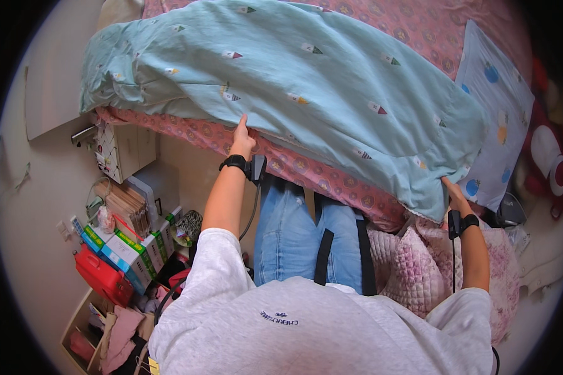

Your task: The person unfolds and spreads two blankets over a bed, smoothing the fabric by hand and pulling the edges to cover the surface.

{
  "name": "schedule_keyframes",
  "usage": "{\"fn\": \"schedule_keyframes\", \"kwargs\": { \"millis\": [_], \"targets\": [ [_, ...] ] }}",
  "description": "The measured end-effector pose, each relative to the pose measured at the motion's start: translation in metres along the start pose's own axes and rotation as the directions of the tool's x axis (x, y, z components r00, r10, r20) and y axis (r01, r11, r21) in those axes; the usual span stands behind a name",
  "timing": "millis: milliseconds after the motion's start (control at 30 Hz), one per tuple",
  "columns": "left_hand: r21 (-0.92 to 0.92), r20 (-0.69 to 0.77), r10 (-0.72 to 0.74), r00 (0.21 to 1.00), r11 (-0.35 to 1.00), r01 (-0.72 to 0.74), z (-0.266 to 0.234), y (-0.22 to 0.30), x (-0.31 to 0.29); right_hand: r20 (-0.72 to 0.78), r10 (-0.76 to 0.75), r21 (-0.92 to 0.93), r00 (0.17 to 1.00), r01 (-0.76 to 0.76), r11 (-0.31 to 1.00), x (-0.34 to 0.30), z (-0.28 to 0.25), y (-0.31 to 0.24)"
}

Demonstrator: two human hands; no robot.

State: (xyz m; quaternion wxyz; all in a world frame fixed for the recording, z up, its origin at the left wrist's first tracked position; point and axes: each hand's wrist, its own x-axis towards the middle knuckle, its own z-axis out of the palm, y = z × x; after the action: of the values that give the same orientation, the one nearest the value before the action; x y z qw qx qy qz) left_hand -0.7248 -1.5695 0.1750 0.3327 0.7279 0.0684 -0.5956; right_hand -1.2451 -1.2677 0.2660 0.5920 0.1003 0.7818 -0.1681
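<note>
At top centre, the blue quilt (281,81) was matt, wrinkled cloth — the red case (103,275), lower left, smooth plastic.

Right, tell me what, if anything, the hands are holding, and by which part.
The light-blue printed quilt: the left hand grips its near edge, the right hand its near right corner.

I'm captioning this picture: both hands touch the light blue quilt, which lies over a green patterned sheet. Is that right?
Not quite: the head view shows that the patterned sheet is pink, not green. The left hand and right hand do touch the light blue quilt, which lies over it.
</note>
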Motion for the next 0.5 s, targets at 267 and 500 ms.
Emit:
{"fn": "schedule_keyframes", "kwargs": {
  "millis": [267,500],
  "targets": [
    [0.077,0.099,-0.001,0.995,0.997,-0.006,-0.025,0.002,-0.012,-0.154,-0.227,0.219,0.962,0.257,0.941,-0.078,0.023,-0.071],
    [0.025,0.288,0.117,0.950,0.991,-0.130,-0.003,0.076,-0.024,-0.068,-0.678,0.165,0.732,0.678,0.716,-0.140,-0.023,-0.178]
  ]
}}
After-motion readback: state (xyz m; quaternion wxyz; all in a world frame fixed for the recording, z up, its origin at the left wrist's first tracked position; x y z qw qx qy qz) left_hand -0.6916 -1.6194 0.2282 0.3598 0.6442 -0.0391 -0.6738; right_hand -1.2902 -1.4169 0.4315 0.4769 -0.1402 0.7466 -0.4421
